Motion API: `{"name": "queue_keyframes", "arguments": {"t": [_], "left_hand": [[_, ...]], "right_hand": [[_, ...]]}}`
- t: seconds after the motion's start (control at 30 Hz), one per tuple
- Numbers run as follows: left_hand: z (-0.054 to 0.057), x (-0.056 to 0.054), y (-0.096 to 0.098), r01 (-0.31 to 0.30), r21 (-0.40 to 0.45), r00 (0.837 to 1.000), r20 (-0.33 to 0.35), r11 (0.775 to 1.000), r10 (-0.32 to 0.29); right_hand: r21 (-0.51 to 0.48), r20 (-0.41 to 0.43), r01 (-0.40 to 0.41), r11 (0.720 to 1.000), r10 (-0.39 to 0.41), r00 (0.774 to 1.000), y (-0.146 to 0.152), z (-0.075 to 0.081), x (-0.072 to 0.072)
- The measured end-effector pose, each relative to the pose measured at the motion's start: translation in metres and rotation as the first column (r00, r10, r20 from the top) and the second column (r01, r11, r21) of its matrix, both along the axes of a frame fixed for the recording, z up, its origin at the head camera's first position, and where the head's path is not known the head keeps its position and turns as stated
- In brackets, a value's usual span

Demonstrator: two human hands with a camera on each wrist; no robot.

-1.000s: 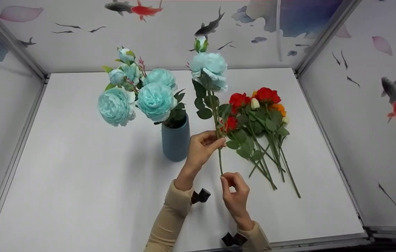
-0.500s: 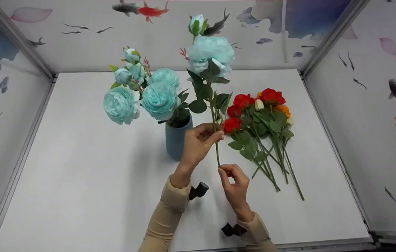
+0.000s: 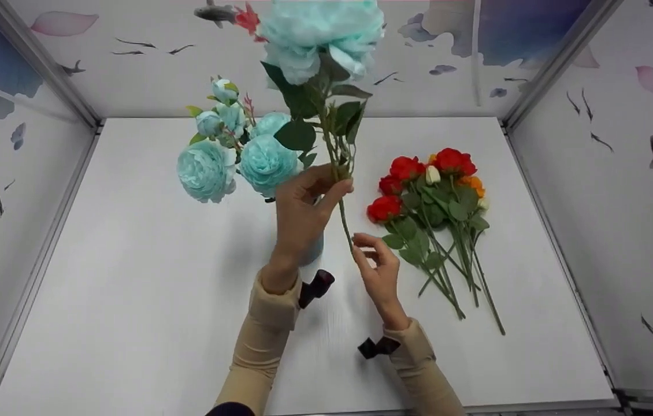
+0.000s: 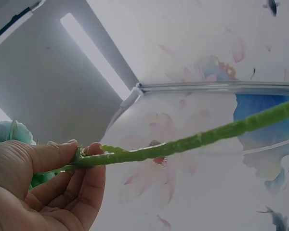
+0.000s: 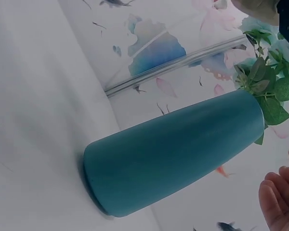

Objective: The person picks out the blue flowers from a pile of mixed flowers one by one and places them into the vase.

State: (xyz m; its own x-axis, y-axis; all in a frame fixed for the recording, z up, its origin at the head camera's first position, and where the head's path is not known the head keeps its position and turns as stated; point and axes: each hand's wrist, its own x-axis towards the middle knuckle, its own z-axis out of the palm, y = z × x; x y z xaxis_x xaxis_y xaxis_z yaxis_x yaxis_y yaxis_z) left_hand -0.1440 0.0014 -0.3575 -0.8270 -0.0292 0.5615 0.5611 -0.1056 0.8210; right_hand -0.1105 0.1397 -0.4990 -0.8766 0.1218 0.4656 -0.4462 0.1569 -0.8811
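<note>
My left hand (image 3: 303, 216) pinches the green stem of a tall light-blue peony (image 3: 318, 43) between thumb and fingers. The bloom is cut off by the top edge of the head view. From the left hand (image 4: 53, 185) the bare stem (image 4: 192, 142) runs out across the left wrist view. At the stem's lower end, my right hand (image 3: 378, 271) has its thumb and index fingertips parted, right beside the tip. In the right wrist view its loosely bent fingers (image 5: 282, 192) show no stem. A blue vase (image 5: 173, 154) stands behind the left hand, mostly hidden in the head view.
Several light-blue peonies (image 3: 205, 171) stand in the vase and lean left. Red roses (image 3: 384, 209) with orange and white blooms lie on the white table (image 3: 130, 323) at right, stems toward the front. Printed panels wall the table at back and sides.
Both hands have moved up and left, bringing the peony higher and nearer the camera. The right fingertips, which pinched the stem's end before, have parted.
</note>
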Motion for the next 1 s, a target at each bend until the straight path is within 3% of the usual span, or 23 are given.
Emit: {"name": "queue_keyframes", "arguments": {"t": [0.13, 0.23, 0.33, 0.57, 0.77, 0.9, 1.0], "left_hand": [[0.013, -0.003, -0.010, -0.053, 0.001, 0.988, -0.142, 0.999, 0.053], [0.018, -0.006, -0.016, -0.110, 0.010, 0.963, -0.247, 0.994, 0.109], [0.021, -0.008, -0.020, -0.180, 0.029, 0.936, -0.303, 0.983, 0.180], [0.026, -0.008, -0.025, -0.293, 0.099, 0.880, -0.361, 0.951, 0.308], [0.025, -0.010, -0.029, -0.420, 0.110, 0.810, -0.401, 0.901, 0.427], [0.021, -0.012, -0.031, -0.477, 0.095, 0.779, -0.414, 0.874, 0.471], [0.016, -0.014, -0.032, -0.506, 0.073, 0.765, -0.423, 0.860, 0.486]], "right_hand": [[0.083, 0.032, -0.119, 0.989, 0.116, 0.993, -0.005, 0.010, -0.020], [0.125, 0.026, -0.194, 0.973, 0.193, 0.981, -0.010, 0.019, -0.033], [0.142, 0.010, -0.241, 0.960, 0.242, 0.970, -0.015, 0.027, -0.042], [0.164, -0.004, -0.286, 0.944, 0.290, 0.957, -0.028, 0.036, -0.052], [0.210, 0.005, -0.268, 0.940, 0.273, 0.962, -0.037, 0.039, -0.054], [0.227, 0.000, -0.245, 0.943, 0.251, 0.968, -0.041, 0.042, -0.053], [0.233, 0.007, -0.233, 0.944, 0.238, 0.971, -0.043, 0.044, -0.053]]}}
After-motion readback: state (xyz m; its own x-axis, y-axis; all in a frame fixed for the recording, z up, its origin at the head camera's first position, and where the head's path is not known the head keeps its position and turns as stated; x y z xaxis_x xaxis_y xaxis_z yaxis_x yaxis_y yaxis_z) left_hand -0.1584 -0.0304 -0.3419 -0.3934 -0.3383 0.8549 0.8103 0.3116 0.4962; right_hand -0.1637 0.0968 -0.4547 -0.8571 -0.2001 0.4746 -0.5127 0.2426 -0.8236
